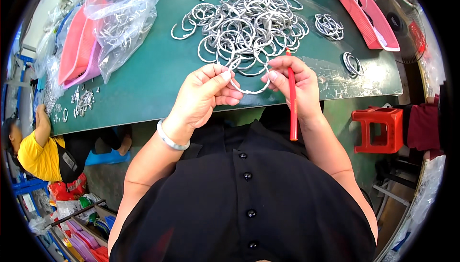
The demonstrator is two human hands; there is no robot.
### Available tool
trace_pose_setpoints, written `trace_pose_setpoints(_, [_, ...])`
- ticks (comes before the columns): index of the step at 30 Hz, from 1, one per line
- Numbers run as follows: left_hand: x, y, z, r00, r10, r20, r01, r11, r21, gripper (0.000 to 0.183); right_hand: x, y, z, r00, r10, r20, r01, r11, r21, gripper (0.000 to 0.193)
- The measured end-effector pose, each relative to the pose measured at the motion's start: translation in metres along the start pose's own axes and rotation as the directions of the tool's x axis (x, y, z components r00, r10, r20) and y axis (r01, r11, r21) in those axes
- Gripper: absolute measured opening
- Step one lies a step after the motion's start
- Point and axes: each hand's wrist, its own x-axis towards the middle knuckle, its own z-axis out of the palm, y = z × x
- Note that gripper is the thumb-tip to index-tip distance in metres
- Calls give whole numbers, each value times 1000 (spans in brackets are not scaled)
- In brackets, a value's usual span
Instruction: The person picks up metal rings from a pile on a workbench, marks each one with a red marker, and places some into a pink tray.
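Note:
Between my two hands I hold a silver open bangle [250,92] just above the table's near edge. My left hand [206,89] pinches its left end between thumb and fingers. At its right end, my right hand [298,82] grips it with the thumb and fingertips. A red pencil-like stick [293,104] is also tucked in my right hand, pointing down toward me. Right behind the hands lies a big heap of silver bangles [254,22]. A small stack of bangles [329,26] and a smaller group [352,64] lie to the right of it.
The green table [167,75] carries pink baskets [79,46] and a clear plastic bag [127,22] at left, and another pink basket [366,17] at right. Small metal pieces [83,100] lie near a person in yellow [40,156]. A red stool [378,130] stands right.

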Motion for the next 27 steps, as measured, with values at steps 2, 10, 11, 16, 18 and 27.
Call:
trace_pose_setpoints(2, [1, -3, -3, 998, 57, 8, -57, 997, 54, 12, 0, 0, 3, 994, -100, -35, 96, 991, -95, 19])
trace_pose_setpoints(10, [7, -22, -8, 1000, 14, -1, -14, 999, 38, 14, -2, -11, 19, 882, -459, 104, 462, 801, -382, 23])
trace_pose_setpoints(11, [7, -22, -8, 1000, 10, 1, -10, 999, 39, 14, -2, -12, 21, 883, -459, 100, 460, 801, -383, 23])
trace_pose_setpoints(16, [7, -23, -9, 998, -29, 50, 30, 1000, -10, 16, -1, -13, 23, 883, -459, 96, 460, 808, -368, 23])
trace_pose_setpoints(18, [8, -22, -7, 997, -50, 64, 51, 999, -15, 17, 0, -12, 23, 890, -448, 88, 449, 820, -355, 23])
trace_pose_setpoints(27, [7, -23, -5, 994, -77, 77, 80, 996, -48, 16, 1, -12, 25, 909, -407, 86, 412, 855, -315, 25])
